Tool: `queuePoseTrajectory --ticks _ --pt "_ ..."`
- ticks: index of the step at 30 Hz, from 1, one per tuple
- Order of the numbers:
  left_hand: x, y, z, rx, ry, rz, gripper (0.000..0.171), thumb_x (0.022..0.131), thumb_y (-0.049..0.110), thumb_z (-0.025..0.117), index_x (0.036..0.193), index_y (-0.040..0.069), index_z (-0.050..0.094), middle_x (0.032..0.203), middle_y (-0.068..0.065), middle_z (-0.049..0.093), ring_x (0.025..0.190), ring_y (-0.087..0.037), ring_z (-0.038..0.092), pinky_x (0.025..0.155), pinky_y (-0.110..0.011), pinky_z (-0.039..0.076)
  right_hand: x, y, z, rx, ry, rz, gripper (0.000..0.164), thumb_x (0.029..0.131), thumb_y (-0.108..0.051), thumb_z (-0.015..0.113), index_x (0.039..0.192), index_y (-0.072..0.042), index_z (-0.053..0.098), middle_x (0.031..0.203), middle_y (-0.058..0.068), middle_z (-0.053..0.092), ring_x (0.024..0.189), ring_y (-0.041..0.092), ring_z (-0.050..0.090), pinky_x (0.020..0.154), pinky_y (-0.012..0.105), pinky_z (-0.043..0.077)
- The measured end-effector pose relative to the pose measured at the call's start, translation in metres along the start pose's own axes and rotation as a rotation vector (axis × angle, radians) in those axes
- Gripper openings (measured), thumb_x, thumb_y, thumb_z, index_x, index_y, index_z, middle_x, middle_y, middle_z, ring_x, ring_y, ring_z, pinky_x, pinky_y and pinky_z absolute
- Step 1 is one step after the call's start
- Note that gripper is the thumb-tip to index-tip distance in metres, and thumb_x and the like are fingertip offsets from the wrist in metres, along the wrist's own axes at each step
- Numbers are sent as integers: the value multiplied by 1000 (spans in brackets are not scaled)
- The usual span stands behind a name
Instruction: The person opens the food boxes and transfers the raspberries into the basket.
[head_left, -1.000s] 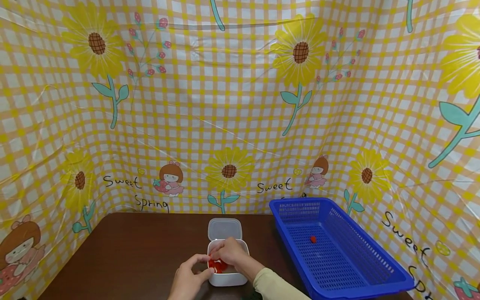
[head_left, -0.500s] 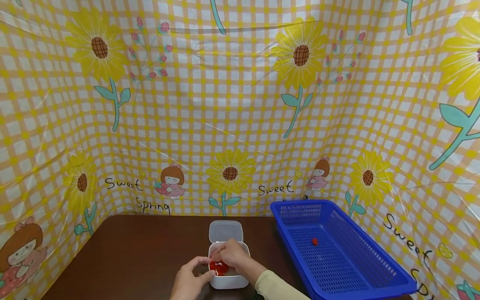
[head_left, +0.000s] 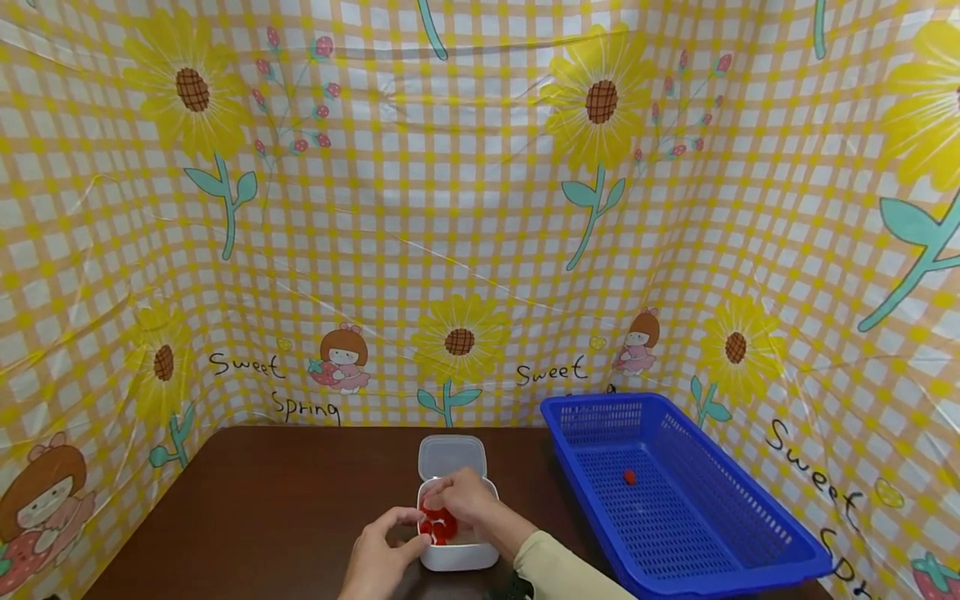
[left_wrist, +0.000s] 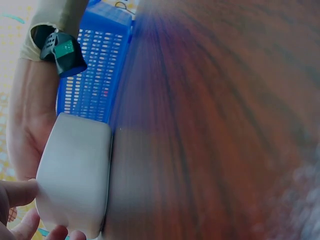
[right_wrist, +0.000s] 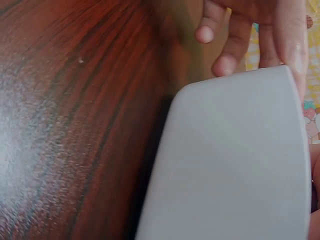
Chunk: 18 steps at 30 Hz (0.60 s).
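A white plastic box (head_left: 459,558) stands on the table, its translucent lid (head_left: 452,457) tipped back behind it. Small, shiny red pieces (head_left: 442,527) lie inside at the left; their exact kind is unclear. My left hand (head_left: 375,553) grips the box's left side, a digit at the rim and several fingertips (left_wrist: 57,232) against the outer wall in the left wrist view. Over the opening, my right hand (head_left: 471,498) reaches in with bent fingers above the red pieces. Whether its fingertips pinch one is hidden. In the right wrist view the box wall (right_wrist: 235,160) blocks the inside.
A long blue plastic basket (head_left: 675,533) stands to the right, with one small red piece (head_left: 629,477) on its bottom. The dark wooden table (head_left: 300,500) extends to the left. A checkered flowered cloth (head_left: 480,208) encloses the back and sides.
My right hand's fingers have shifted a little inside the box, and more of the red pieces show below them. The left hand keeps its place on the box.
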<state>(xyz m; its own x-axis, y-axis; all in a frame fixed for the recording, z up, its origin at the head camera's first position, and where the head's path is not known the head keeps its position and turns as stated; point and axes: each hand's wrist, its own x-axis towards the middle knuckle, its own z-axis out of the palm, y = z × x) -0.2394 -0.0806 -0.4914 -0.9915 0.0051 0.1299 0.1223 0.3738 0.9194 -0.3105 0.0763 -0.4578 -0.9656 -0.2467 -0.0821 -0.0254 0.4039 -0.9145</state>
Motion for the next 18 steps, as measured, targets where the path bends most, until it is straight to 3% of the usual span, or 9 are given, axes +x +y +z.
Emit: queuePoseTrajectory --ticks 8,12,18 --pt "1 4 -1 0 0 -9 34 85 24 79 116 13 71 116 -9 70 77 -15 60 64 -29 44 -1 -12 -12 -87 12 21 11 89 -14 73 95 -5 78 89 5 70 83 25 63 63 39 53" --pt "0 4 -1 -7 -7 -23 34 85 24 79 116 13 71 116 -8 70 79 -16 61 66 -31 45 -3 -18 -17 -90 16 33 12 88 -14 73 94 -5 78 87 5 70 75 21 58 54 32 44" --pt "-1 3 -1 -11 -17 -47 35 85 26 79 115 12 70 114 -7 70 78 -16 61 66 -32 46 -8 -24 -27 -95 14 36 13 89 -16 73 93 -6 79 94 3 72 78 19 54 57 29 41"
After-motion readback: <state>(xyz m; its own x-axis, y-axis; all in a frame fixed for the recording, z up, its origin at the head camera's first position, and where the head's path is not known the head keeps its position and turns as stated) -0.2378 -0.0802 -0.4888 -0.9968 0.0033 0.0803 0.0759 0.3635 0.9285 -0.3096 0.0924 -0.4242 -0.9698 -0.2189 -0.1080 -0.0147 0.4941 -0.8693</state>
